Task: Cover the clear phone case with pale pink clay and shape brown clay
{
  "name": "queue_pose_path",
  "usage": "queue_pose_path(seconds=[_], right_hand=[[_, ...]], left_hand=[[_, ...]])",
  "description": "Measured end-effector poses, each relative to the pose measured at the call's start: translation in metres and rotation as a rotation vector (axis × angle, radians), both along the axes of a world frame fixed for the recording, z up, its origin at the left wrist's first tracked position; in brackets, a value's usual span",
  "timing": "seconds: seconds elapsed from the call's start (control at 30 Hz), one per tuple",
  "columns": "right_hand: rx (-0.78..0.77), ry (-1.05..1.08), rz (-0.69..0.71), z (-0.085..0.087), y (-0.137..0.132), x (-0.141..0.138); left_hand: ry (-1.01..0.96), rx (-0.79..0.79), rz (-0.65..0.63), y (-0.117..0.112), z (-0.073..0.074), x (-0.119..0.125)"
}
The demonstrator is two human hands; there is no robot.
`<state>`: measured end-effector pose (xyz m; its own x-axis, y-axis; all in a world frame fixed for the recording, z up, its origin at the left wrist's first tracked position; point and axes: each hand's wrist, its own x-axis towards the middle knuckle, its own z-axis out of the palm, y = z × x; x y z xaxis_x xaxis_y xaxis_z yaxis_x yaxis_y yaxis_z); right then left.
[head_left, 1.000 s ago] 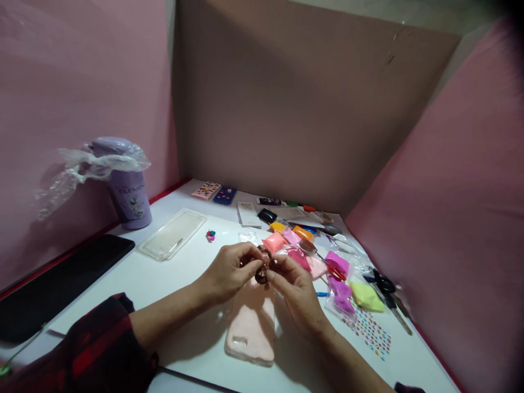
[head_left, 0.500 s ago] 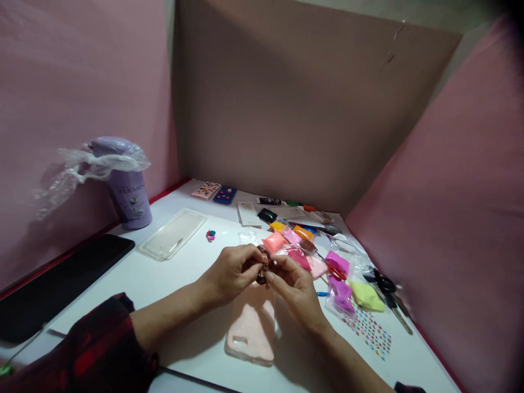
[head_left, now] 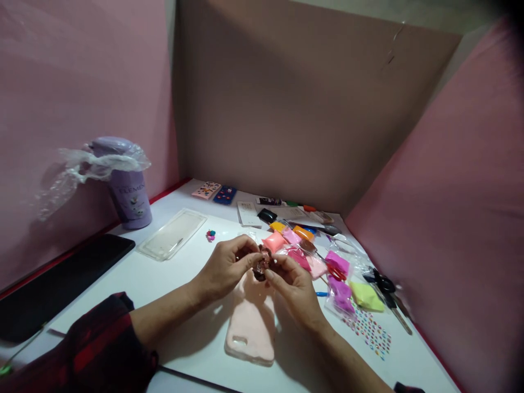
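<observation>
My left hand (head_left: 223,268) and my right hand (head_left: 292,286) meet above the white table (head_left: 135,278). Both pinch a small dark brown lump of clay in clear wrap (head_left: 261,266) between their fingertips. Directly below the hands lies a pale pink phone case (head_left: 251,325), flat on the table. Several small bags of coloured clay (head_left: 311,256) lie just beyond my right hand.
A clear phone case (head_left: 172,233) and a tiny coloured clay piece (head_left: 210,235) lie to the left. A purple cup with crumpled plastic (head_left: 126,188) stands at far left, near a black tablet (head_left: 53,284). Scissors (head_left: 387,289), a gem sticker sheet (head_left: 368,330) and board walls surround.
The hands lifted slightly and shifted a little away from me, still working the brown lump between the fingertips. Nothing else moved.
</observation>
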<state>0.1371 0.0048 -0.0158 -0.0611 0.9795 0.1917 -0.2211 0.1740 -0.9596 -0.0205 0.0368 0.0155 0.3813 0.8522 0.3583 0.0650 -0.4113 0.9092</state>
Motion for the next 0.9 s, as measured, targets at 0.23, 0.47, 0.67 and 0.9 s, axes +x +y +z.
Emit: queue_pose_path(seconds=[0.23,0.47,0.67,0.9], right_hand=[[0.013,0.065,-0.076,-0.001,0.002,0.001],[-0.040,0.150,-0.087,-0.004,0.003,0.001],[-0.071,0.219,-0.086,-0.005,0.004,0.002],[-0.018,0.167,-0.160,-0.003,0.003,0.000]], left_hand=[[0.266,0.197,0.072,-0.003,-0.003,0.003],[0.234,0.223,0.057,-0.003,-0.007,0.003],[0.250,0.220,0.093,-0.003,-0.005,0.002],[0.197,0.120,0.148,-0.001,-0.011,0.002]])
